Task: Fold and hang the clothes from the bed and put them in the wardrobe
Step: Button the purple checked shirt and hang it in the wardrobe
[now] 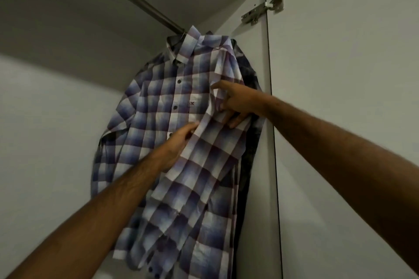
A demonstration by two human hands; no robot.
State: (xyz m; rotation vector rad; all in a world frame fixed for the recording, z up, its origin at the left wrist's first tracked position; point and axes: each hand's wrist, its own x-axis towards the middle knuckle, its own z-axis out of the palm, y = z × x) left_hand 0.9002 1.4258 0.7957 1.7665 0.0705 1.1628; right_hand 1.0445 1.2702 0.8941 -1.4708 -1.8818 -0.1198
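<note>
1. Head view, only one there is: looks like the hanging step is basically done for this one. The checked shirt is already up on the rail inside the wardrobe, far right end, right next to the side wall. A dark garment hangs just behind it.

2. Both hands are on the cloth, so my guess is this is the tidy-up bit, straightening the sleeve or front so it hangs flat.
   - left hand: fingers curled, gripping the loose panel around mid-shirt.
   - right hand: index finger pointing out, the other fingers pinching a fold near the chest pocket.

3. Next move, I'd say: smooth it down, let go, then back to the bed for more. Gentle pulls only, or it could slide off whatever's holding it (hanger mostly hidden).

4. The shirt itself: blue, white and purplish checks, dark buttons, collar up top, small logo on the pocket. Thin and floppy, a bit crumpled low down.

5. Door hinge sits top right on the open door.
</note>
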